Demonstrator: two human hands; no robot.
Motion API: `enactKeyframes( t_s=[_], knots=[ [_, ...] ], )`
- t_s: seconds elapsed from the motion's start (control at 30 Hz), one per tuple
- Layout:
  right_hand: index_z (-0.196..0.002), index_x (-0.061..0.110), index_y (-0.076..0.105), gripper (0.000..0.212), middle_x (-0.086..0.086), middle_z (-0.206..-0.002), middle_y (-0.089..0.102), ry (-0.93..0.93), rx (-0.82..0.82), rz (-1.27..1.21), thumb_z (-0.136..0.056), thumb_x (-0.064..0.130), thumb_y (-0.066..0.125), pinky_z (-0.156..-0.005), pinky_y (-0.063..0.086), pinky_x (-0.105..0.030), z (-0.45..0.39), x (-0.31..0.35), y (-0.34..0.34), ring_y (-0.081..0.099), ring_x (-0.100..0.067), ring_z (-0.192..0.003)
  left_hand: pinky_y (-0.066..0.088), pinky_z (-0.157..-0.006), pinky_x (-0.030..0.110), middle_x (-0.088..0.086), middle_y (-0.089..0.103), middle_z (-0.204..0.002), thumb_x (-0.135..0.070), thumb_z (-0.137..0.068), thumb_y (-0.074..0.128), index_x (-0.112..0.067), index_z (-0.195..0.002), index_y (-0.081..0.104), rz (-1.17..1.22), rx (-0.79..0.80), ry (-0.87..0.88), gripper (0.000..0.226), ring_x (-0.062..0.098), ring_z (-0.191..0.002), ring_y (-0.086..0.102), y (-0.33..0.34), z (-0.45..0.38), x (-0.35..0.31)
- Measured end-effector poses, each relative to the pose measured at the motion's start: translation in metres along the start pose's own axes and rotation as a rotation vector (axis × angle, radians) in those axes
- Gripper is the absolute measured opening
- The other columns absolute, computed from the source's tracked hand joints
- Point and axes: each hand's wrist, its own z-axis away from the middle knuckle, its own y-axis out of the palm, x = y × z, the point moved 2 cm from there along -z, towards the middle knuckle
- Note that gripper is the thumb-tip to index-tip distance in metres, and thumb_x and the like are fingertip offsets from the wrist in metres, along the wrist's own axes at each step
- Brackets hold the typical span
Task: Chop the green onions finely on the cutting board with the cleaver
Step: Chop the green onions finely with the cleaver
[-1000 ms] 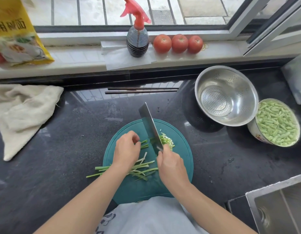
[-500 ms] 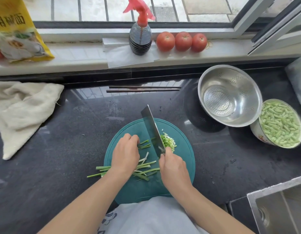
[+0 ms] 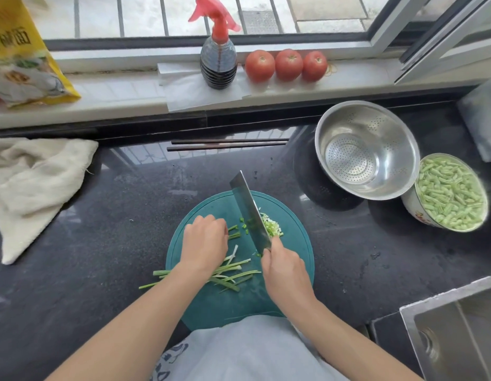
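Observation:
A round teal cutting board (image 3: 293, 243) lies on the dark counter in front of me. Long green onion stalks (image 3: 233, 273) lie across it, their left ends hanging over its edge. My left hand (image 3: 204, 243) presses down on the stalks, fingers curled, a few short tips showing past them. My right hand (image 3: 284, 273) grips the handle of the cleaver (image 3: 249, 213), whose blade stands on edge just right of my left hand. A small heap of chopped green onion (image 3: 271, 225) sits right of the blade.
A steel colander (image 3: 366, 149) and a bowl of green bean pieces (image 3: 450, 192) stand at the right. Chopsticks (image 3: 227, 144) lie behind the board, a beige cloth (image 3: 32, 185) at the left. Spray bottle (image 3: 218, 59), three tomatoes (image 3: 288, 64) on the sill; sink (image 3: 458, 331) bottom right.
The cleaver has shifted slightly between cuts beside my left hand, and a few more cut bits lie by the blade. The view has drifted a little.

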Motion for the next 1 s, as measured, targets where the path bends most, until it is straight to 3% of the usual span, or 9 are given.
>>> enactKeyframes(
  t_s=[0.3, 0.6, 0.7, 0.87, 1.0],
  knots=[
    [-0.085, 0.02, 0.036, 0.022, -0.001, -0.074, 0.055, -0.019, 0.022, 0.01, -0.104, 0.03, 0.033, -0.059, 0.04, -0.042, 0.002, 0.011, 0.009, 0.054, -0.031, -0.07, 0.048, -0.081, 0.04, -0.001, 0.061, -0.101, -0.027, -0.087, 0.074, -0.02, -0.108, 0.066, 0.129, -0.081, 0.044, 0.024, 0.024, -0.095, 0.056, 0.01, 0.007, 0.009],
    [-0.084, 0.019, 0.035, 0.022, -0.004, -0.077, 0.057, -0.001, 0.01, 0.017, -0.104, 0.029, 0.033, -0.059, 0.037, -0.041, -0.001, 0.014, 0.018, 0.054, -0.033, -0.072, 0.041, -0.063, 0.038, -0.007, 0.061, -0.08, -0.024, -0.087, 0.074, -0.023, -0.081, 0.071, 0.084, -0.165, 0.06, 0.007, 0.022, -0.077, 0.053, 0.015, 0.009, 0.004],
    [-0.084, 0.018, 0.033, 0.021, -0.004, -0.075, 0.054, 0.01, 0.028, 0.04, -0.103, 0.026, 0.032, -0.059, 0.037, -0.042, 0.002, 0.017, 0.022, 0.053, -0.036, -0.071, 0.037, -0.062, 0.036, -0.007, 0.062, -0.079, -0.023, -0.087, 0.073, -0.023, -0.08, 0.073, 0.093, -0.169, 0.046, 0.007, 0.022, -0.076, 0.053, 0.016, 0.009, 0.004],
    [-0.092, 0.017, 0.037, 0.014, -0.01, -0.087, 0.065, -0.043, -0.02, 0.046, -0.103, 0.025, 0.036, -0.063, 0.041, -0.041, -0.022, 0.033, 0.023, 0.061, -0.039, -0.082, 0.031, -0.062, 0.034, -0.006, 0.063, -0.077, -0.021, -0.086, 0.074, -0.024, -0.08, 0.075, 0.084, -0.133, 0.032, 0.007, 0.024, -0.075, 0.054, 0.016, 0.005, 0.003],
    [-0.09, 0.015, 0.039, 0.017, -0.004, -0.074, 0.054, -0.066, -0.065, 0.001, -0.104, 0.024, 0.037, -0.06, 0.036, -0.04, -0.043, 0.034, 0.014, 0.052, -0.034, -0.071, 0.029, -0.068, 0.035, -0.008, 0.064, -0.084, -0.025, -0.091, 0.068, -0.026, -0.082, 0.073, 0.103, -0.099, -0.014, 0.01, 0.021, -0.083, 0.052, 0.015, 0.004, 0.002]
  ],
)
